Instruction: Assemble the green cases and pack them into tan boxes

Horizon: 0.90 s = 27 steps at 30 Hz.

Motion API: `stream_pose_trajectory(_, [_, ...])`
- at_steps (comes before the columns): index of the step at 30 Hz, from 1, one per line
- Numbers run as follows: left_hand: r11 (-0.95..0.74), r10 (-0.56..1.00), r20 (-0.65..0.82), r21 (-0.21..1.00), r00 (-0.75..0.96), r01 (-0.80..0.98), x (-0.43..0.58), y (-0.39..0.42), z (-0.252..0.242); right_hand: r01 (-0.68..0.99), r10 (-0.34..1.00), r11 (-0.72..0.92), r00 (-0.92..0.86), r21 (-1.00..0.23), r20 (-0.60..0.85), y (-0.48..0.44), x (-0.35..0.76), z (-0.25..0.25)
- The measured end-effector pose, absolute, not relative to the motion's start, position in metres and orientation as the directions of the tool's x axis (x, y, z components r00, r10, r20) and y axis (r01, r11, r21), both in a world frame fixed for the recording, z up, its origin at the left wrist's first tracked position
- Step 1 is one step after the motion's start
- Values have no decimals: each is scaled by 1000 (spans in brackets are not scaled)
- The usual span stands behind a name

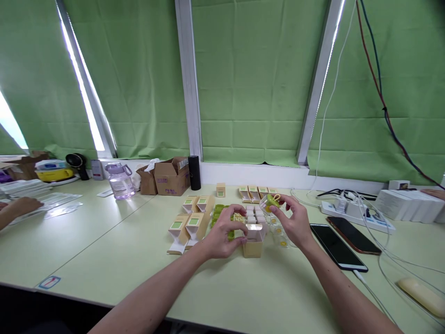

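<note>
My right hand (295, 220) pinches a small green-and-clear case with a yellow cord loop (271, 203), held above the table. Its exact kind is too small to make out. Thumb and index finger of my left hand (225, 234) close on the left edge of a small kraft box (252, 249), which stands upright with its top open. Behind the box are rows of white pieces (251, 213). Green pieces (217, 213) lie partly hidden behind my left hand. Clear pieces with yellow centres (278, 230) rest beneath my right hand.
Several open kraft boxes (195, 224) stand left of my hands, with more boxes (253, 194) behind. Phones (337, 246), a power strip (358, 217) and cables are at right. A water bottle (120, 182) and cardboard cartons (172, 177) stand back left. Another person's hand (26, 205) is far left.
</note>
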State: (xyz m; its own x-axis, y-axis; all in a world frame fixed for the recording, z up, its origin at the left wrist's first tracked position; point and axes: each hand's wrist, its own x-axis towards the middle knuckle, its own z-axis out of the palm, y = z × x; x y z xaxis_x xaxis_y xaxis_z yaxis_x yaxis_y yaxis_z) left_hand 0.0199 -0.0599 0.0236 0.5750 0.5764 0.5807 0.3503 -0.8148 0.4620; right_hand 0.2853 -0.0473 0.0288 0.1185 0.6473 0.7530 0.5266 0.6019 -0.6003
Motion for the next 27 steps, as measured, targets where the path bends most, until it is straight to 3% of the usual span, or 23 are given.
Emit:
stream_pose_trajectory(7, [-789, 613, 542, 448, 575, 420, 27, -59, 17, 503, 642, 622, 111, -600, 759, -51, 284, 29])
stream_pose_trajectory(16, [-674, 736, 540, 637, 408, 373, 32, -53, 7, 412, 625, 695, 58, -589, 779, -55, 281, 30])
stream_pose_trajectory(27, [-617, 768, 472, 725, 433, 305, 33, -49, 4, 239, 680, 727, -114, -644, 724, -58, 271, 23])
